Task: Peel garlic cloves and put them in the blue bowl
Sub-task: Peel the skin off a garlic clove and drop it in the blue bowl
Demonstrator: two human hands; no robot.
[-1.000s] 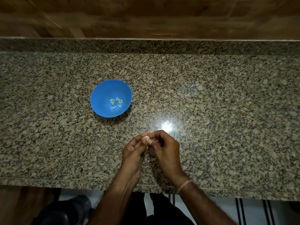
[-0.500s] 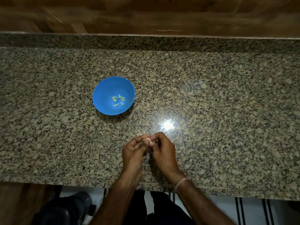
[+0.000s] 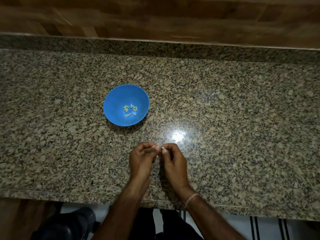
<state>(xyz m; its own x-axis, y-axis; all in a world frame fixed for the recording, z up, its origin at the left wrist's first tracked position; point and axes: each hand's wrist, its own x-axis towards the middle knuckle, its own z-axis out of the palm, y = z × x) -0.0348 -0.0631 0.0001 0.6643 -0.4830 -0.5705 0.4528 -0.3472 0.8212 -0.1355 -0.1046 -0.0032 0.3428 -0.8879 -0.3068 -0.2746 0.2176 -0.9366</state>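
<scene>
Garlic piece (image 3: 152,147) pinched in left hand (image 3: 141,159), right hand (image 3: 174,161) curled, grip unclear, above granite counter (image 3: 225,101).

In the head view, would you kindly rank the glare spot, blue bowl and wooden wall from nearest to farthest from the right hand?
From the right hand:
1. glare spot, just ahead.
2. blue bowl, ahead-left.
3. wooden wall, far back.
</scene>
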